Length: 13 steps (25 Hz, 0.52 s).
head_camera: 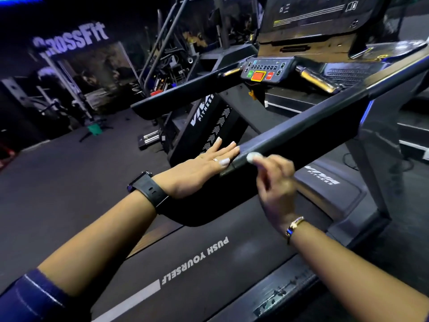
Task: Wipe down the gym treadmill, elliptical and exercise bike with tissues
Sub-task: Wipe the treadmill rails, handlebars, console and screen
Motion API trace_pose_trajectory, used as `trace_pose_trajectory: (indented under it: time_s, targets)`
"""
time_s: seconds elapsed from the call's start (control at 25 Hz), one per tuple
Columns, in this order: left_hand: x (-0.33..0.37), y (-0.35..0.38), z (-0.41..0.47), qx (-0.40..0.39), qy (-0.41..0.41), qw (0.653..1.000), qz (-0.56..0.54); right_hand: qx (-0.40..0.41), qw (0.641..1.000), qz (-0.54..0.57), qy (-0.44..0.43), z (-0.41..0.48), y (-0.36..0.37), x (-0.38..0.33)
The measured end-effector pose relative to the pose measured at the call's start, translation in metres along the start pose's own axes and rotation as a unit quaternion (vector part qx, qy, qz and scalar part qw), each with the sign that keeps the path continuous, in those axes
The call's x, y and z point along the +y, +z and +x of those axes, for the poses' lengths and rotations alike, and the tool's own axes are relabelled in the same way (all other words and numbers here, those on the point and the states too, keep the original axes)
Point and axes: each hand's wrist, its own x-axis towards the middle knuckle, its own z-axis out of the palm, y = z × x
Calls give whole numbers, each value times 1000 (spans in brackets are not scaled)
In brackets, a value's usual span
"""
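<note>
I stand on a black treadmill; its belt (234, 228) reads "PUSH YOURSELF". A black side handrail (301, 129) runs from the console (264, 70) down toward me. My left hand (199, 166), with a black watch on the wrist, lies flat with straight fingers on the near end of that rail. My right hand (276, 182), wearing a gold bracelet, is blurred just right of it, fingers curled, against the rail's edge. A small white patch (254, 157) shows at its tip; whether it is a tissue or a nail I cannot tell.
The treadmill's other handrail (181, 94) runs along the left, with the motor cover (209, 122) marked "VIVA FITNESS" below. Racks and other gym machines (69, 94) stand at the back left beyond dark floor (58, 182). Another machine's frame (380, 145) rises at the right.
</note>
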Motion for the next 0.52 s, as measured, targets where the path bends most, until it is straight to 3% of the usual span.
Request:
trace_pose_trajectory:
  time_s: [0.08, 0.24, 0.28, 0.36, 0.52]
  targets:
    - [4, 4, -3, 23, -20, 999, 13, 28, 999, 10, 25, 7, 10, -8]
    - [9, 13, -7, 66, -14, 997, 44, -151, 977, 99, -110, -40, 21, -27]
    - [9, 14, -7, 73, -12, 996, 43, -163, 970, 105, -150, -46, 16, -19]
    - [11, 15, -5, 76, -19, 997, -2, -136, 970, 110, -167, -38, 5, 6]
    - [18, 14, -5, 57, -46, 980, -187, -42, 993, 86, -64, -1, 9, 1]
